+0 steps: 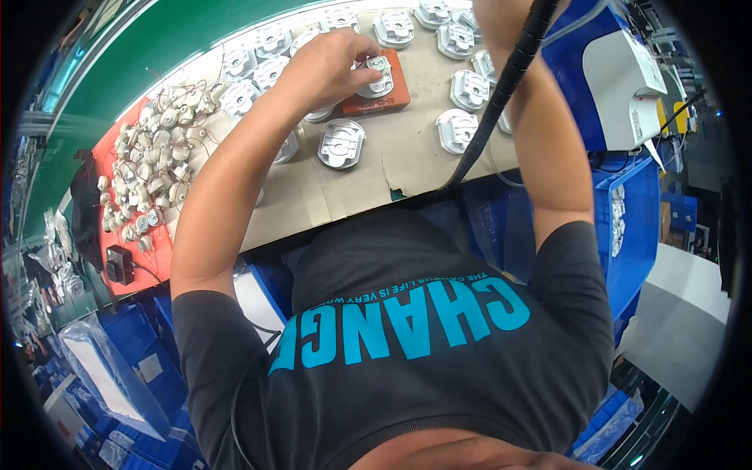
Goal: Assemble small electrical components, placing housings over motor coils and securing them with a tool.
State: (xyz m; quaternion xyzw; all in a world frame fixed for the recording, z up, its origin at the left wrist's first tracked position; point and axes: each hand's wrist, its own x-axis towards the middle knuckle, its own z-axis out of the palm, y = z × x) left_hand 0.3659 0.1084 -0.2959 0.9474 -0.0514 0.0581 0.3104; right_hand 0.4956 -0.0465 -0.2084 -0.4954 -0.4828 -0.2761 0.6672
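My left hand [335,69] reaches over an orange-red block [398,88] on the bench. Its thumb and fingers are curled around a round white plastic housing [379,83] that sits on top of the block. My right hand [501,14] is at the upper edge of the picture, mostly cut off, and its fingers do not show. A black ribbed hose [505,90] passes in front of my right forearm. Nearest to my left wrist, a similar white housing [341,144] lies on the cardboard-covered bench [407,149].
More white housings [456,129] stand in loose rows left and right of the block. A heap of small cream motors with wires [160,153] lies on a red sheet [160,254] at left. At right are a white and blue machine [623,86] and a blue bin [634,235].
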